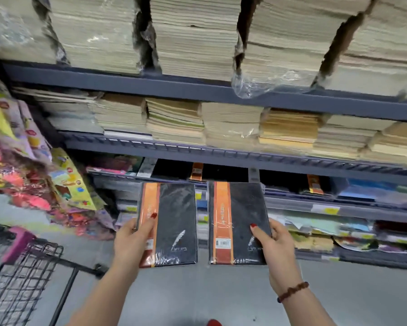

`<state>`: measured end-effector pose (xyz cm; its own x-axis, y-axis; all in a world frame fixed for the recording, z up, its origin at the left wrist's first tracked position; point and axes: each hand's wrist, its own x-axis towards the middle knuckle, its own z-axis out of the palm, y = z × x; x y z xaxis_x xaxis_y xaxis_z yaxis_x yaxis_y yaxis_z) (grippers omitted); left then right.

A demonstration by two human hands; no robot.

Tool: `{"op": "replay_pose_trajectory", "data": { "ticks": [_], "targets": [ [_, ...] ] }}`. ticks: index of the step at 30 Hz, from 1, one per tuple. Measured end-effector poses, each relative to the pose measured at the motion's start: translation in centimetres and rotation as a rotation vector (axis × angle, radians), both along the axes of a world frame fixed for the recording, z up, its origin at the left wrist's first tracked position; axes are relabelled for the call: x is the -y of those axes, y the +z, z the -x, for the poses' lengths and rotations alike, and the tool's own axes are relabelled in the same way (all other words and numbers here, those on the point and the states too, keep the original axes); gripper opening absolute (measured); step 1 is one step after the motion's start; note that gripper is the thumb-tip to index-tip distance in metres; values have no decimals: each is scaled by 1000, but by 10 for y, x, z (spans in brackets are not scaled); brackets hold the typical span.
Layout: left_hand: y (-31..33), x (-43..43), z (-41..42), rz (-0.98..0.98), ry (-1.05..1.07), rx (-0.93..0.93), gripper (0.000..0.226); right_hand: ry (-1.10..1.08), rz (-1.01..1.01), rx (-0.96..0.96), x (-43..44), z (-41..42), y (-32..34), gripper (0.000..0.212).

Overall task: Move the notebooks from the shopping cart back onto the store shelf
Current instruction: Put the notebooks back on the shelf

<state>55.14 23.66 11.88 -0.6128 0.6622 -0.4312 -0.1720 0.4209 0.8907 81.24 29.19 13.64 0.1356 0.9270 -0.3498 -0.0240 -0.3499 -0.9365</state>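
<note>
Two black notebooks with orange spine bands, wrapped in clear plastic, are held side by side in front of the store shelf (221, 158). My left hand (129, 243) grips the left notebook (174, 222) by its orange edge, thumb on the cover. My right hand (275, 245) grips the right notebook (242, 220) at its right edge. Both notebooks hover just below a shelf level where matching black notebooks (174, 170) lie flat. The black wire shopping cart (16, 278) stands at the lower left, apart from both hands.
Upper shelves carry tall wrapped stacks of paper books (193, 38) and lower beige stacks (230, 123). Colourful wrapped packs (21, 172) hang at the left. Lower right shelves hold mixed notebooks (339, 229). Grey floor lies below, with a red shoe tip (213, 323).
</note>
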Motion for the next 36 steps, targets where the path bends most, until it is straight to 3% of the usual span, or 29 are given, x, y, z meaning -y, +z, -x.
{"op": "replay_pose_trajectory", "data": {
  "ticks": [4,9,12,26,29,32,34,36],
  "targets": [
    [-13,-15,-1,17,68,16,17,50,35,-7,-28,3,-21,23],
    [-41,-39,6,10,109,9,40,42,64,-43,-59,16,-49,18],
    [-64,-53,10,-24,127,16,26,2,74,-82,-77,26,-70,18],
    [-130,-83,29,-66,150,46,24,52,11,-116,-127,67,-122,22],
    [-134,-83,30,-53,167,32,23,118,-33,-120,-127,65,-124,42],
    [-134,-81,31,-48,160,36,23,241,-140,-18,-116,57,-122,96],
    [-134,-80,31,-52,159,51,22,365,-223,106,-108,53,-124,102],
    [-132,-79,32,-66,155,64,20,422,-324,279,-102,50,-130,90]
  ]
}}
